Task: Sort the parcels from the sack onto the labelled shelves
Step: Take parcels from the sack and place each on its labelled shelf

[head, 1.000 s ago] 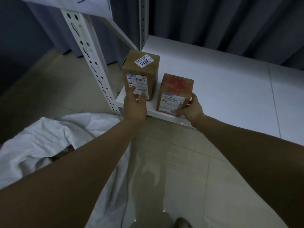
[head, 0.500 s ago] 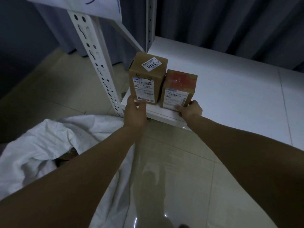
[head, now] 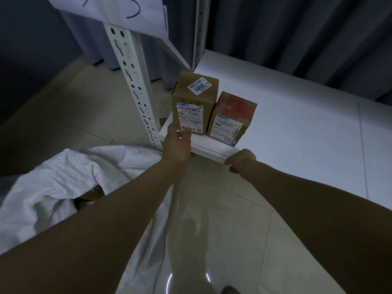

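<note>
So both parcels are on the low white shelf board [head: 286, 124], near its front left corner. The tall brown cardboard box with the white "3001" sticker on top [head: 195, 102] stands upright, and the shorter brown cardboard box with red tape on top [head: 232, 117] sits right at its 3 o'clock, sides touching or as good as.

The left hand [head: 177, 143] is at the tall box's 6 o'clock, relaxed, fingertips [head: 186, 131] on the bottom of the front shipping label and thumb by the left edge. The right hand [head: 239, 161] is at 5 o'clock from the short box, off it, curled in a fist at the shelf's front edge and holding nothing.

The crumpled white cloth sack [head: 53, 183] lies on the beige tiled floor [head: 222, 209] at 8 o'clock from the left hand. The white perforated metal upright [head: 135, 88] rises at 10 o'clock, with a paper sheet with a handwritten "3" [head: 118, 15] above it. Grey curtain [head: 297, 28] at the back.
</note>
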